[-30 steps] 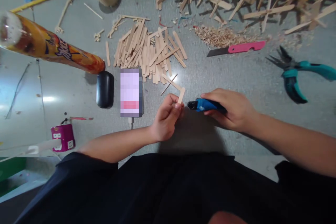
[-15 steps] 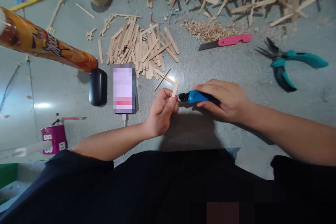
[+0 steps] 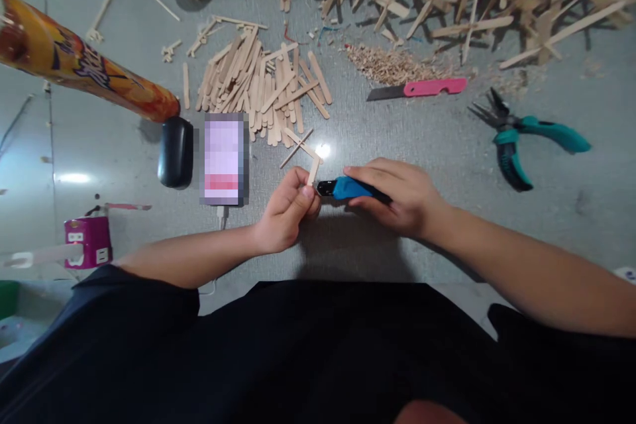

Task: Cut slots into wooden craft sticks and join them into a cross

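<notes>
Blue and black are being shown by the handheld tool (image 3: 354, 189); pale tan by the pinched stick (image 3: 314, 171); bright pink by the knife handle (image 3: 433, 87); teal and black by the plier grips (image 3: 561, 134); orange with dark lettering by the tube (image 3: 94, 67).

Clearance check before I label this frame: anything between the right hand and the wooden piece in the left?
No loose object visible between them, just the blue tool held by the right hand. Its black tip sits right beside the left hand's fingertips, near the wooden piece's lower end; contact unclear.
</notes>
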The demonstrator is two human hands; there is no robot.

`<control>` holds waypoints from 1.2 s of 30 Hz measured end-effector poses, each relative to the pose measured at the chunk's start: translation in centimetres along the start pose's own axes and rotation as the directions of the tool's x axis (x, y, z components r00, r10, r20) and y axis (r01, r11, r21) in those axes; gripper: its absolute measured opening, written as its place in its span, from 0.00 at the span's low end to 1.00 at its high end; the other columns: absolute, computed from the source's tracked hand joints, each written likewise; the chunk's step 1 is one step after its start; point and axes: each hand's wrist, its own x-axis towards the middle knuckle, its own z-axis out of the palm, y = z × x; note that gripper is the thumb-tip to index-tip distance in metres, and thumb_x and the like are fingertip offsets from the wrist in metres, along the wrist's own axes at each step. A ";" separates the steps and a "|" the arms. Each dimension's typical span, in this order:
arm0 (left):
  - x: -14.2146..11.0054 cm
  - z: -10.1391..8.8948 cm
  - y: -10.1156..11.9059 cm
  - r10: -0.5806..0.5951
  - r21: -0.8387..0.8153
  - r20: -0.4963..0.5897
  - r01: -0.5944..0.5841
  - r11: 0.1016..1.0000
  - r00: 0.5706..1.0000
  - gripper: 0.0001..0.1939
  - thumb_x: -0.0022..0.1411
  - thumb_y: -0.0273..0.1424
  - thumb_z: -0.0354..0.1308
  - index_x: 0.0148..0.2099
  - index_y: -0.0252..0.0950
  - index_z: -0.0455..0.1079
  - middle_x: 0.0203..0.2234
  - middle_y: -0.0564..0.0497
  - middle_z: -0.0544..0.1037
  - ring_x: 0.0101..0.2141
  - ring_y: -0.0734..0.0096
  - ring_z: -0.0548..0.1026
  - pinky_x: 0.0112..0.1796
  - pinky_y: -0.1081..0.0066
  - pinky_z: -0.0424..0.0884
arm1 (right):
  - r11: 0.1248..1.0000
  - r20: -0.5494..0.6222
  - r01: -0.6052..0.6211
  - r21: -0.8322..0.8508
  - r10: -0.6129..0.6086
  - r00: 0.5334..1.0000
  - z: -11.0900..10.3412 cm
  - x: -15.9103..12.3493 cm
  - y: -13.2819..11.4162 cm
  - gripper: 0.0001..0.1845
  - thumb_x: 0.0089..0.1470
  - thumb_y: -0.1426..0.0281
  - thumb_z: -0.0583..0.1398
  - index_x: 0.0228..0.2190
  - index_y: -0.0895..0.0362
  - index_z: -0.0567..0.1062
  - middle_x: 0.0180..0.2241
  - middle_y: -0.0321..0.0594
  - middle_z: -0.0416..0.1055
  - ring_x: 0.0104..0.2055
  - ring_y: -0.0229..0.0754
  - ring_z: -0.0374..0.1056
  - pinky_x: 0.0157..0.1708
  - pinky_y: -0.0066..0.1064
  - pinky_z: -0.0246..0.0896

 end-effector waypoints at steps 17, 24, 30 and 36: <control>-0.6 -0.3 0.9 -0.092 0.084 -0.004 0.092 0.992 0.996 0.19 0.85 0.46 0.55 0.42 0.39 0.66 0.21 0.61 0.61 0.21 0.80 0.55 0.24 0.76 0.53 | 0.999 -0.009 0.038 0.001 -0.038 0.999 -0.1 -0.3 0.1 0.24 0.79 0.54 0.64 0.65 0.56 0.82 0.46 0.50 0.87 0.40 0.48 0.82 0.37 0.38 0.75; -0.5 -0.6 0.8 -0.144 0.030 0.024 0.143 0.989 0.989 0.27 0.81 0.51 0.59 0.33 0.38 0.68 0.18 0.59 0.61 0.20 0.77 0.59 0.24 0.73 0.56 | 0.994 0.032 -0.011 0.109 0.008 0.999 0.0 -0.3 0.4 0.26 0.80 0.52 0.63 0.67 0.51 0.82 0.42 0.44 0.85 0.36 0.44 0.80 0.36 0.34 0.74; -0.3 0.0 1.4 -0.216 -0.166 0.156 0.241 0.956 0.964 0.27 0.82 0.50 0.57 0.32 0.39 0.63 0.18 0.60 0.59 0.18 0.80 0.53 0.24 0.73 0.55 | 0.978 0.054 0.007 0.207 -0.019 0.998 -0.2 -0.2 0.3 0.25 0.79 0.56 0.65 0.70 0.49 0.79 0.42 0.42 0.84 0.38 0.43 0.81 0.38 0.33 0.75; -0.5 -0.1 2.0 -0.207 -0.175 0.235 0.251 0.952 0.950 0.26 0.83 0.45 0.57 0.30 0.38 0.64 0.19 0.57 0.62 0.20 0.78 0.59 0.25 0.72 0.57 | 0.942 0.101 -0.003 0.335 -0.033 0.994 -0.7 -0.2 0.0 0.30 0.78 0.61 0.66 0.76 0.42 0.74 0.42 0.40 0.82 0.34 0.41 0.77 0.35 0.33 0.72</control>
